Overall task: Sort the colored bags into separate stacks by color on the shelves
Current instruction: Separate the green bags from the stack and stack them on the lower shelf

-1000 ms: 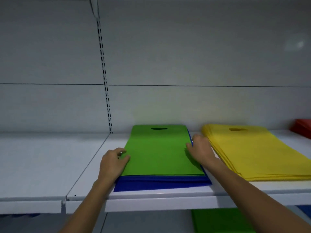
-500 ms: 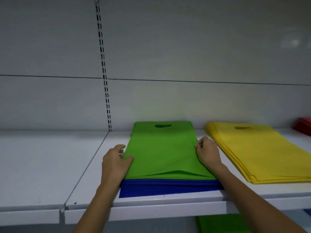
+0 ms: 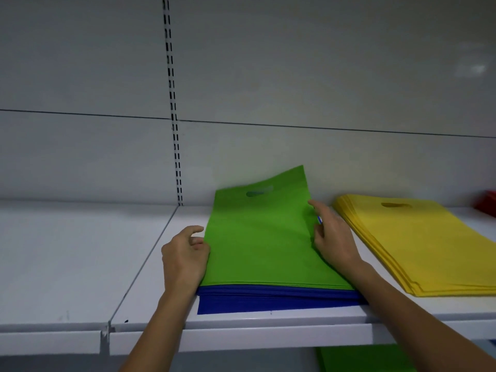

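Note:
A stack of green bags (image 3: 257,237) lies on a stack of blue bags (image 3: 268,299) on the white shelf (image 3: 241,336). My left hand (image 3: 183,257) grips the left edge of the green bags, fingers curled under it. My right hand (image 3: 332,237) holds their right edge, thumb on top. The far right corner of the green bags is lifted and leans towards the back wall. The handle hole shows near the far end.
A yellow bag stack (image 3: 418,242) lies just right of my right hand. A red stack (image 3: 488,204) sits at the far right edge. More green bags (image 3: 357,358) lie on the shelf below. The left shelf section (image 3: 67,251) holds nothing.
The green bags' far end has risen off the blue stack, right corner highest. My right hand has slid further along the right edge. The view has shifted closer.

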{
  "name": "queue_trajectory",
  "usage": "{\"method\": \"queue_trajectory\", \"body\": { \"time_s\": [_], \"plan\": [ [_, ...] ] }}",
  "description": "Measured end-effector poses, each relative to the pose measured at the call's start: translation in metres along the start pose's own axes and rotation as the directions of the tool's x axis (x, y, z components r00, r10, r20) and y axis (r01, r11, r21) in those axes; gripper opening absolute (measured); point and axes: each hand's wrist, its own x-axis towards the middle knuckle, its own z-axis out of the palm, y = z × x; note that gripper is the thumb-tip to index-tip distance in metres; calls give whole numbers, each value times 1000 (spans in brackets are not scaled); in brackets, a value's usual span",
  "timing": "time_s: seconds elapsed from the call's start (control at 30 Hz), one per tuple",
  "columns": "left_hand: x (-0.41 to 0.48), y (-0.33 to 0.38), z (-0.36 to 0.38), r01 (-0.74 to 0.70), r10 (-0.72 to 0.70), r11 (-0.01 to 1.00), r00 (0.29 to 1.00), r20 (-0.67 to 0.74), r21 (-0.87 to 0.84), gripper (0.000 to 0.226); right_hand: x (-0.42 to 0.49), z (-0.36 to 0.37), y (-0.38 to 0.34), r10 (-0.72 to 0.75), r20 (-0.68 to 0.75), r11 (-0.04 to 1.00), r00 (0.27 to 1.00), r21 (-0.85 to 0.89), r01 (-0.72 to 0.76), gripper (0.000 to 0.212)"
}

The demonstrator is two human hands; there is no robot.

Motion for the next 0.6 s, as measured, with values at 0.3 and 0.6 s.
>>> {"method": "queue_trajectory", "body": {
  "time_s": [0.3,0.6],
  "plan": [
    [-9,9,-3,-331,325,938,943,66,106,34,2,-19,-17,-205,-46,964,978,-181,194,62],
    [-52,66,-7,-307,289,948,940,180,82,32,-35,-113,8,42,-96,997,995,-62,-48,51]
  ]
}}
